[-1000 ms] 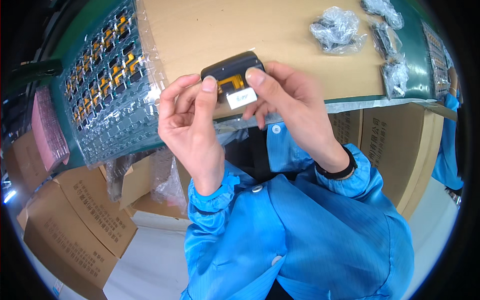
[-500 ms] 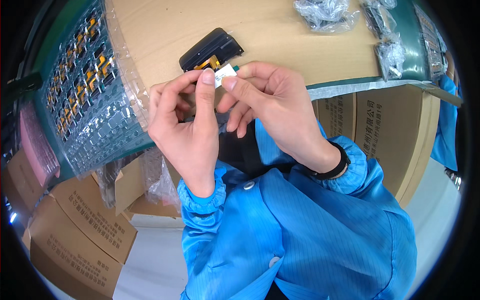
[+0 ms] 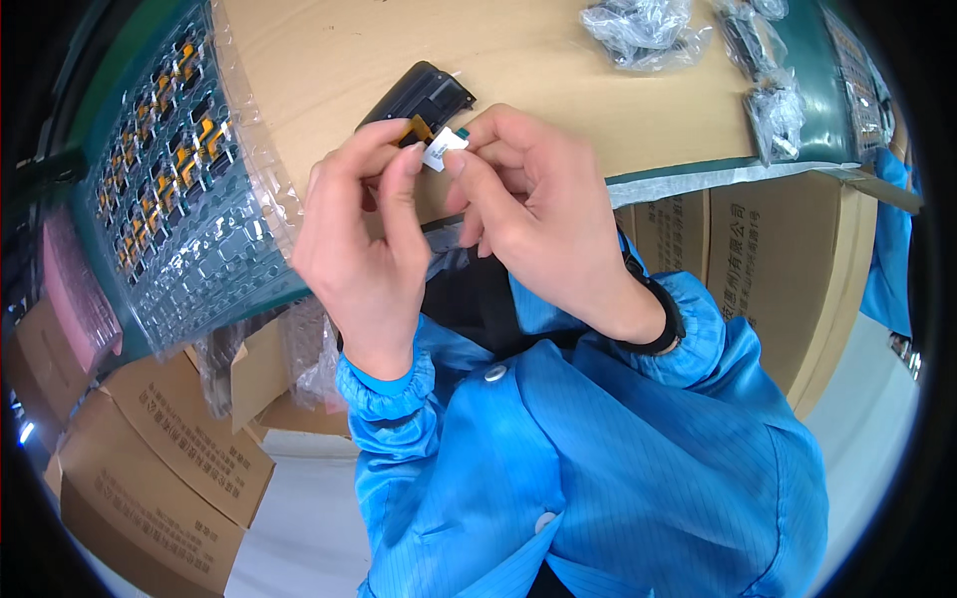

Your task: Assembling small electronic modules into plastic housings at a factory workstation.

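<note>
Between my two hands is a small white rectangular piece (image 3: 443, 149) with dark print and a green tab (image 3: 462, 134) at its upper right. My right hand (image 3: 548, 209) pinches its right side between thumb and forefinger, the other fingers curled below. My left hand (image 3: 364, 224) is closed, with thumb and forefinger at an orange flex cable (image 3: 422, 130) beside the white piece's left edge; their exact grip is partly hidden. Just beyond lies a black plastic housing (image 3: 424, 92) on the tan work surface (image 3: 528, 70). My left fingers cover its near end.
On the left, a clear plastic tray (image 3: 214, 234) holds several small parts with orange flex cables. Bagged dark parts (image 3: 643, 30) lie at the far right, with more bagged parts (image 3: 776, 115) near the edge. Cardboard boxes (image 3: 159, 448) stand below left; another box (image 3: 768, 269) is below right.
Both hands have shifted slightly left. The white piece has tilted, and a gap shows between it and my left forefinger. The housing sits slightly left and lower in view.
</note>
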Tool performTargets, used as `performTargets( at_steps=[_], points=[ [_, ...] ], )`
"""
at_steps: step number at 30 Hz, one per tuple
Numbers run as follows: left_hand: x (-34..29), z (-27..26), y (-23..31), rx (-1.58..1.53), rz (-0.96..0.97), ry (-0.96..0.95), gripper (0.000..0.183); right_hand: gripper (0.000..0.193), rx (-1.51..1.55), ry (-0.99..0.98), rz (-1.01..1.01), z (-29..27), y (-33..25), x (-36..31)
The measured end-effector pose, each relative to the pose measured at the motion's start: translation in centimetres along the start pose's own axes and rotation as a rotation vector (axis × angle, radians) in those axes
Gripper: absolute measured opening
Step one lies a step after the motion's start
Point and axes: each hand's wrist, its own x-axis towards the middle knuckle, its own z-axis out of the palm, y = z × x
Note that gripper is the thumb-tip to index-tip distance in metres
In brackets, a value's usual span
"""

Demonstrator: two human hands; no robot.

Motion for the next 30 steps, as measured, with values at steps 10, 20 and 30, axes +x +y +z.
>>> performTargets(
  at_steps=[10, 20, 30],
  points=[
    [0.8, 0.0, -0.2, 0.196, 0.352, -0.057, 0.015, 0.007, -0.138, 0.057, -0.183, 0.1, 0.7, 0.1],
    [-3.5, -6.3, 0.7, 0.334, 0.143, 0.108, 0.008, 0.016, -0.108, -0.084, 0.035, -0.1, -1.0, 0.7],
    [-18.2, -21.4, -16.4, 0.636, -0.705, 0.272, 0.016, 0.015, -0.140, -0.096, 0.035, -0.8, -1.0, 0.7]
  ],
)
